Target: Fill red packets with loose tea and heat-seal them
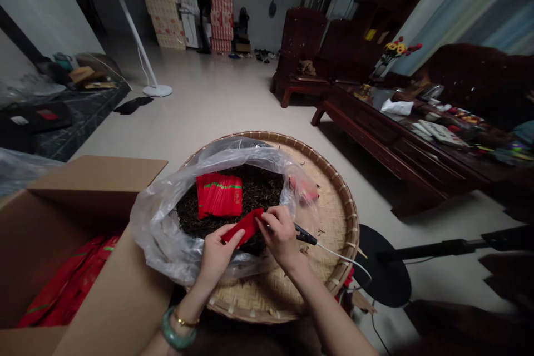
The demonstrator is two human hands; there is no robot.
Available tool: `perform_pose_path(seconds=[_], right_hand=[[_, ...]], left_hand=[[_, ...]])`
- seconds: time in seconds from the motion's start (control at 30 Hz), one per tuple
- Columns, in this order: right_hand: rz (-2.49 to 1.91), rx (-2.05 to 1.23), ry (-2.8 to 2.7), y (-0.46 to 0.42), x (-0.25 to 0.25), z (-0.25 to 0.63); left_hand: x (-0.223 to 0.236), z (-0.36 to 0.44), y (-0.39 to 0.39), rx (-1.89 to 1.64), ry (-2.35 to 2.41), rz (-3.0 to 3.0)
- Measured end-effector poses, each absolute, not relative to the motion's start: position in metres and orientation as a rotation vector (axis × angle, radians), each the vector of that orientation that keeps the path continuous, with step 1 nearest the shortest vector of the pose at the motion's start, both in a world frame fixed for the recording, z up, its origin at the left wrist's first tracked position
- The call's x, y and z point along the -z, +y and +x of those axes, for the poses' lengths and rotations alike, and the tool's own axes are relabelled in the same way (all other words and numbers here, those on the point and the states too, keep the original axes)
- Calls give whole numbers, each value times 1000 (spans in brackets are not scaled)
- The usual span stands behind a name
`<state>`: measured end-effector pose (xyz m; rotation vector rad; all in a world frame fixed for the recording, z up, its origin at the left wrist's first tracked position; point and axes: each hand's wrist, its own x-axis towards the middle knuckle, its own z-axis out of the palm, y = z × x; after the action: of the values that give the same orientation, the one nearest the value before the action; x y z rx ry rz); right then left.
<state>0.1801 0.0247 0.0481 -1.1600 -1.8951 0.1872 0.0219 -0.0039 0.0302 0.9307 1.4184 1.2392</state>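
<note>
A small red packet (247, 226) is held between both hands above an open clear plastic bag (154, 233). My left hand (219, 253) grips its lower left end, thumb on top. My right hand (281, 233) pinches its upper right end. Dark loose tea leaves (262, 189) fill the bag, and a fanned row of red packets (219, 194) with a green stripe lies on them. Beside my right hand is a black-handled tool (306, 235) with a white cord; its front part is hidden. All this rests on a round woven bamboo tray (334, 194).
At left stands an open cardboard box (100, 175) with red packets (75, 278) inside. A black round stand base (384, 267) is right of the tray. Farther off are a white fan (137, 44), a dark wooden table (375, 139) and stacked cartons (222, 19).
</note>
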Motion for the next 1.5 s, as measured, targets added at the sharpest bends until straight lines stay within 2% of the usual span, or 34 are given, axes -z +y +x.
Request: perform_pose_path(seconds=[0.37, 0.7, 0.83, 0.97, 1.07, 1.3, 1.4, 1.5], right_hand=[[-1069, -1424, -1563, 22, -47, 186], [-923, -1793, -1406, 22, -43, 195], [-951, -1748, -1502, 23, -41, 194], [-1034, -1621, -1710, 22, -43, 194], [-1088, -1603, -1799, 20, -46, 194], [-1015, -1625, -1707, 32, -58, 203], [-1187, -1166, -1651, 59, -55, 211], [-1277, -589, -1884, 92, -46, 214]], left_hand=[[-32, 19, -3, -1220, 1161, 807], [-22, 10, -1, -1136, 1185, 897], [-22, 12, -6, -1349, 1483, 1610], [-22, 17, -13, -1089, 1552, 2406], [-20, 20, -13, -998, 1535, 2509], [-12, 17, -2, -1168, 1403, 2242], [-12, 16, 0, -1239, 1475, 2049], [-13, 15, 1, -1286, 1504, 1915]])
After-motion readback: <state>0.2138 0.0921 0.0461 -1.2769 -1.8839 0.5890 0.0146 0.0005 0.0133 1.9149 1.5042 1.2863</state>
